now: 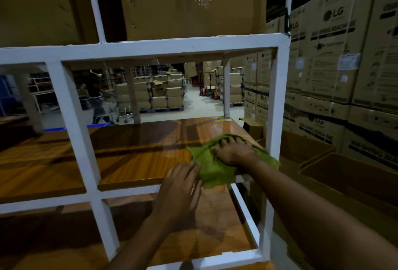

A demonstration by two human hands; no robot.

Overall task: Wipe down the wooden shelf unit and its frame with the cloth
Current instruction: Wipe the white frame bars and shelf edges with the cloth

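Pressing the green cloth [215,172] onto the wooden shelf [140,155], the right hand [233,151] lies spread; the left hand [183,185] meets the cloth's edge, its grip hidden.

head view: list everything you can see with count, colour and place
cloth: one, green, right front corner of the middle shelf, hanging over its front edge
wooden shelves: two levels, brown, inside the frame
frame: one, white, around the shelves
top boxes: two, brown cardboard, on top of the unit
LG cartons: many, brown, stacked at right
open boxes: at least two, brown, low at right
stacked boxes: many, brown, far behind the unit
right hand: one, pressing on the cloth
left hand: one, at the shelf's front edge, touching the cloth
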